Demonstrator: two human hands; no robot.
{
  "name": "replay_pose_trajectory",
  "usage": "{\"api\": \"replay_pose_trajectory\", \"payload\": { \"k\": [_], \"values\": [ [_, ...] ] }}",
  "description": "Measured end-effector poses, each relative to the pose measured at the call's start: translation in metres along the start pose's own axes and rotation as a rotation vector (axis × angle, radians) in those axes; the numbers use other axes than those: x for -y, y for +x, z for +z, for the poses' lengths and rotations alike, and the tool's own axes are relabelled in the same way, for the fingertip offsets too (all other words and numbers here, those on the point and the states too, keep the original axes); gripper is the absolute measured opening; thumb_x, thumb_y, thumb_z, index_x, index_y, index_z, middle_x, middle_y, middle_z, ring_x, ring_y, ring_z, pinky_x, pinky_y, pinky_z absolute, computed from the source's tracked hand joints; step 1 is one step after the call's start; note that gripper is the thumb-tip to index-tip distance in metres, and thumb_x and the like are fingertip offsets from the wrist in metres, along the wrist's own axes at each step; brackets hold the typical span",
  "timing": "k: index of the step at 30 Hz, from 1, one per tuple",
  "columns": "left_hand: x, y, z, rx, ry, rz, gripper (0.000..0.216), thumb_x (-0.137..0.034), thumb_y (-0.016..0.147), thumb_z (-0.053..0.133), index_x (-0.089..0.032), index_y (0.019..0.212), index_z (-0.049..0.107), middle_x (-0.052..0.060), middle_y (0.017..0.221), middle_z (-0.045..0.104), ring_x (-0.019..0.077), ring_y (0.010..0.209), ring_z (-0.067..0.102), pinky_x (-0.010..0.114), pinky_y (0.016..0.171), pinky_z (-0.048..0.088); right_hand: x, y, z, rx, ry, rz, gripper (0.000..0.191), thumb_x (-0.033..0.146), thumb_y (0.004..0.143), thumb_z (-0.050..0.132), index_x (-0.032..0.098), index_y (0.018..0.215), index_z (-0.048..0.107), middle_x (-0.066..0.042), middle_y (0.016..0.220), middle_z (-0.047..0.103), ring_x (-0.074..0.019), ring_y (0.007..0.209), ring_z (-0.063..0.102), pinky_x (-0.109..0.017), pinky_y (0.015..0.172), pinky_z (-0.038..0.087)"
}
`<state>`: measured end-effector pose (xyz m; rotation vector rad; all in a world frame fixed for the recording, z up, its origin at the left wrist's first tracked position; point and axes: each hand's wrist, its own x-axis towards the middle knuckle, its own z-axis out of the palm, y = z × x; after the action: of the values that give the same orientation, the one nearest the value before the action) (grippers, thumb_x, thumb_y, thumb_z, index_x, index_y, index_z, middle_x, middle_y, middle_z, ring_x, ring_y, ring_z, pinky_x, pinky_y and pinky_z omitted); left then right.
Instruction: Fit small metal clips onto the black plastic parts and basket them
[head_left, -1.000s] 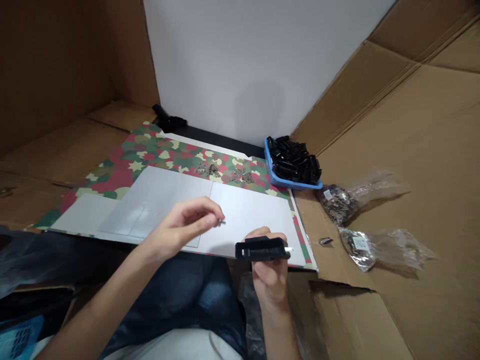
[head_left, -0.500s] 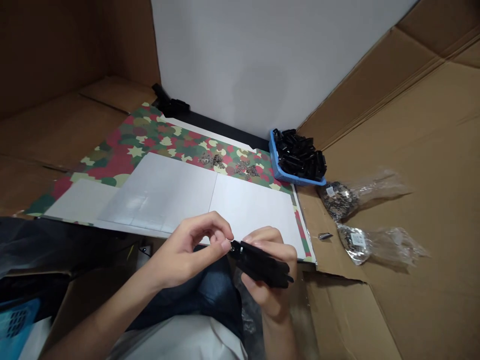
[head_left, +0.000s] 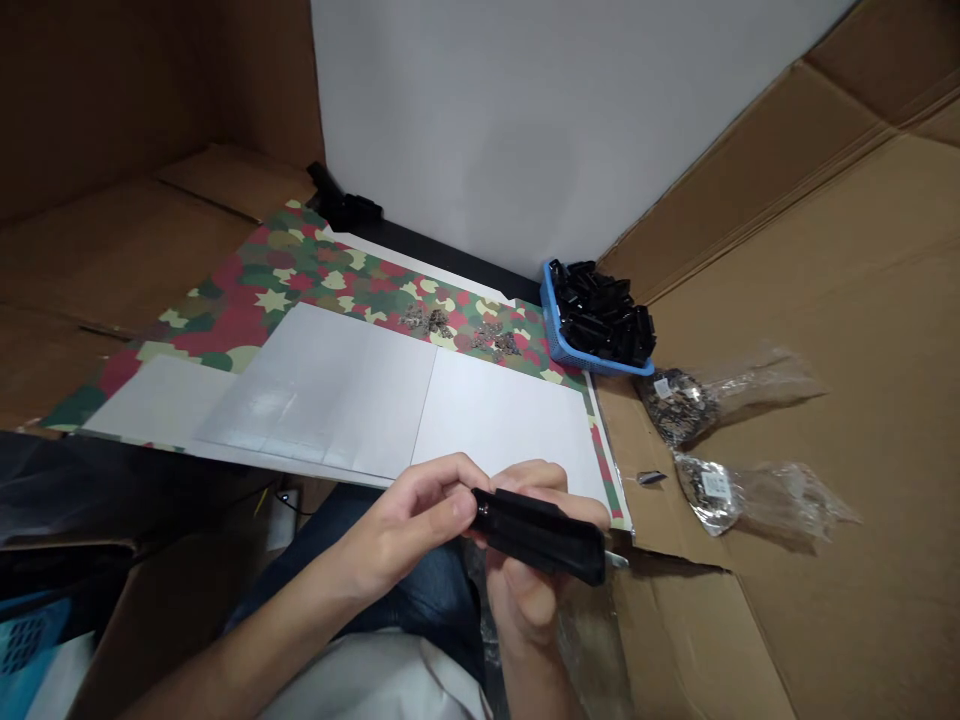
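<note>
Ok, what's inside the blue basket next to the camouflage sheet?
The blue basket is heaped with small black plastic pieces. They hide its floor and anything beneath the top layer.

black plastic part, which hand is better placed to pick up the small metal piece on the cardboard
Right, probably: the right hand holds the black plastic part from below on the side nearer the small metal piece, while the left hand is at the part's farther end.

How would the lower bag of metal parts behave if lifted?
The clear plastic bag would likely sag and flop, since its empty end lies crumpled. It should feel heavier where the parts bunch, and the glossy film may slip.
</note>
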<state>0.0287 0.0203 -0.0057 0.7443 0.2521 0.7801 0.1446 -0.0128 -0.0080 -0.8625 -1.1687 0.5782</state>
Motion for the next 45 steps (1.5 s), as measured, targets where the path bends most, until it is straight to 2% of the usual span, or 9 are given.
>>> {"api": "replay_pose_trajectory", "payload": {
  "k": [4, 10, 14, 16, 21, 24, 30, 37, 45],
  "values": [
    [0.004, -0.001, 0.002, -0.030, 0.051, 0.047, 0.026, -0.043, 0.091, 0.057, -0.017, 0.094, 0.061, 0.000, 0.077, 0.055, 0.0099, 0.072, 0.051, 0.021, 0.070, 0.041, 0.001, 0.000, 0.004, -0.043, 0.087, 0.072, 0.022, 0.041, 0.083, 0.063, 0.033, 0.102, 0.056, 0.000, 0.089, 0.051, -0.0172, 0.082, 0.053, -0.027, 0.058, 0.047],
    [-0.004, -0.011, -0.001, -0.139, 0.498, 0.265, 0.026, -0.031, 0.088, 0.062, -0.026, 0.112, 0.054, -0.001, 0.084, 0.051, 0.0109, 0.077, 0.048, 0.021, 0.072, 0.040, -0.010, -0.007, -0.003, -0.016, 0.240, 0.284, 0.027, 0.050, 0.080, 0.065, 0.033, 0.099, 0.056, 0.001, 0.098, 0.051, -0.0149, 0.076, 0.052, -0.031, 0.066, 0.046],
    [-0.019, -0.020, -0.005, -0.209, 0.801, 0.364, 0.023, -0.017, 0.087, 0.062, -0.025, 0.107, 0.057, -0.002, 0.079, 0.054, 0.0102, 0.071, 0.050, 0.021, 0.069, 0.041, -0.017, -0.004, -0.032, 0.121, 0.248, 0.342, 0.049, 0.074, 0.081, 0.041, 0.032, 0.099, 0.057, -0.001, 0.087, 0.055, -0.0182, 0.077, 0.051, -0.033, 0.068, 0.045],
    [-0.026, -0.025, -0.006, -0.162, 0.975, 0.356, 0.024, -0.015, 0.085, 0.063, -0.023, 0.107, 0.057, -0.001, 0.079, 0.056, 0.0116, 0.071, 0.053, 0.023, 0.068, 0.042, -0.012, 0.005, -0.045, 0.171, 0.195, 0.382, 0.049, 0.071, 0.086, 0.032, 0.030, 0.098, 0.056, 0.000, 0.082, 0.054, -0.0170, 0.074, 0.050, -0.031, 0.067, 0.043],
    [-0.033, -0.037, -0.005, -0.013, 1.254, 0.299, 0.032, -0.011, 0.086, 0.058, -0.023, 0.116, 0.056, 0.001, 0.082, 0.056, 0.0139, 0.076, 0.054, 0.025, 0.069, 0.043, 0.017, 0.033, -0.046, 0.831, -0.190, 0.559, 0.023, 0.045, 0.092, 0.048, 0.023, 0.096, 0.054, -0.002, 0.090, 0.054, -0.0164, 0.083, 0.052, -0.030, 0.073, 0.041],
    [-0.030, -0.040, -0.005, -0.011, 1.295, 0.318, 0.039, -0.009, 0.087, 0.057, -0.024, 0.122, 0.052, 0.001, 0.086, 0.057, 0.0143, 0.079, 0.052, 0.026, 0.072, 0.041, 0.027, 0.040, -0.035, 1.000, -0.278, 0.597, 0.021, 0.043, 0.093, 0.043, 0.023, 0.096, 0.049, -0.002, 0.093, 0.054, -0.0173, 0.088, 0.052, -0.031, 0.078, 0.041],
    [-0.030, -0.040, -0.006, -0.087, 1.349, 0.363, 0.036, -0.011, 0.086, 0.057, -0.026, 0.119, 0.056, 0.002, 0.090, 0.056, 0.0168, 0.082, 0.049, 0.031, 0.074, 0.037, 0.022, 0.034, -0.028, 0.988, -0.203, 0.709, 0.015, 0.038, 0.092, 0.042, 0.023, 0.095, 0.043, 0.002, 0.083, 0.048, -0.0150, 0.077, 0.049, -0.030, 0.071, 0.038],
    [-0.030, -0.041, -0.007, -0.058, 1.346, 0.321, 0.039, -0.010, 0.087, 0.056, -0.027, 0.121, 0.054, 0.002, 0.094, 0.054, 0.0170, 0.086, 0.049, 0.031, 0.078, 0.037, 0.011, 0.019, -0.019, 0.770, 0.074, 0.843, 0.016, 0.035, 0.085, 0.049, 0.022, 0.084, 0.040, 0.004, 0.067, 0.050, -0.0110, 0.058, 0.047, -0.025, 0.057, 0.039],
    [-0.029, -0.040, -0.006, -0.006, 1.307, 0.274, 0.035, -0.012, 0.088, 0.053, -0.026, 0.120, 0.055, 0.003, 0.095, 0.055, 0.0177, 0.087, 0.049, 0.032, 0.079, 0.039, 0.010, 0.007, -0.019, 0.643, 0.081, 0.889, 0.025, 0.044, 0.080, 0.054, 0.021, 0.079, 0.043, 0.006, 0.058, 0.050, -0.0091, 0.049, 0.045, -0.023, 0.049, 0.036]
  ]
}}
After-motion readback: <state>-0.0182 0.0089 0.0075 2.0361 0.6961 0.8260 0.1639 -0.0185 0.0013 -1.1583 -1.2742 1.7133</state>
